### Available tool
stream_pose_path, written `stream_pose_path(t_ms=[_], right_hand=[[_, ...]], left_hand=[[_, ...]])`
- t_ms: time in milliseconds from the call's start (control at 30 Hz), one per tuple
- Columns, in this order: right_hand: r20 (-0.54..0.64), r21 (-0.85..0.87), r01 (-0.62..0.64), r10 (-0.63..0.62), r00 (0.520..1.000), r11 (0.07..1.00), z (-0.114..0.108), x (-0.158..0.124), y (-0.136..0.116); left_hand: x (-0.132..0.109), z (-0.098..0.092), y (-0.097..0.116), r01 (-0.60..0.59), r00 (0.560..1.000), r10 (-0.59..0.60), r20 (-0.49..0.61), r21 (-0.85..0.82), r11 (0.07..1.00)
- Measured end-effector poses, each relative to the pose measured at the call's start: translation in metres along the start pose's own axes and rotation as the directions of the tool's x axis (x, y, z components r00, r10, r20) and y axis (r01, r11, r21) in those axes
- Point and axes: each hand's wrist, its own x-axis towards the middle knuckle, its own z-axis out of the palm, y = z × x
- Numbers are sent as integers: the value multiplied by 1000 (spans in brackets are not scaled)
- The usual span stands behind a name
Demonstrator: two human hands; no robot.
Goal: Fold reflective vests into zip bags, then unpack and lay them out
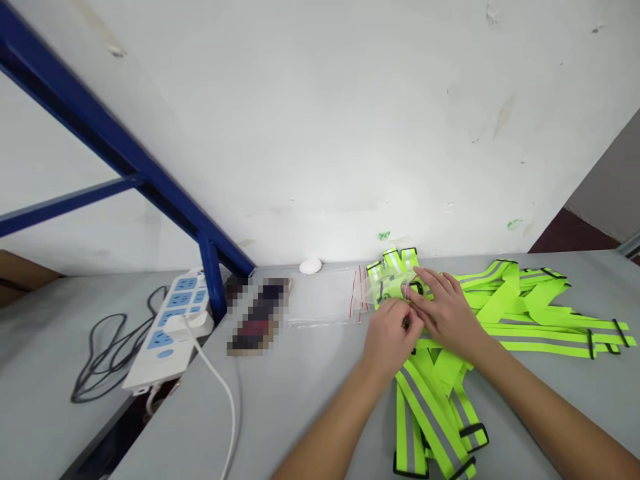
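My left hand (393, 335) is closed in a pinch at the near edge of a clear plastic bag (390, 285). Against it, my right hand (446, 310) reaches over the bag from the right, fingers extended across the plastic and thumb close to my left fingertips. A black buckle and neon-yellow webbing show at the bag, though my fingers partly hide them; I cannot tell how much lies inside. Neon-yellow reflective straps (433, 417) with grey stripes and black buckles spread under and below my hands. More such straps (540, 327) lie in a pile to the right.
Flat clear bags (323, 297) with red seal lines lie left of my hands, beside a pixelated item (260, 317). A round white object (311, 267) sits by the wall. A power strip (170, 327), white cable (227, 393) and blue metal frame (165, 200) are at left.
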Motion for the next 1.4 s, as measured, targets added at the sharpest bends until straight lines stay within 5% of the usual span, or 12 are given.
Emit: stream_pose_path(t_ms=[200,333,467,633,900,1067,1200,1300,1400], right_hand=[[-118,331,-145,193,974,932,7,-11,23],[-3,294,-240,252,968,925,14,-12,32],[12,220,-286,291,957,932,15,-2,26],[43,22,-147,146,988,989,16,10,27],[20,-174,218,-218,976,960,-9,3,0],[12,-214,239,-242,970,947,-23,-16,-12],[-4,-262,136,-141,990,956,-21,-31,12],[12,-257,13,-10,1000,966,-16,-39,30],[-2,-259,-67,69,998,964,-13,-41,40]], left_hand=[[7,-13,-7,-11,998,2,60,148,989],[11,-21,-8,-7,999,-4,40,273,962],[9,-18,-10,64,998,-68,13,203,977],[7,-9,-15,90,986,-97,136,61,994],[11,-4,-19,86,996,-85,-13,134,987],[9,-2,-14,-33,997,45,-64,183,983],[5,-6,-10,-129,979,98,178,171,977],[0,-10,-6,-223,884,115,452,193,955],[-5,-11,1,-248,837,69,543,264,932]])
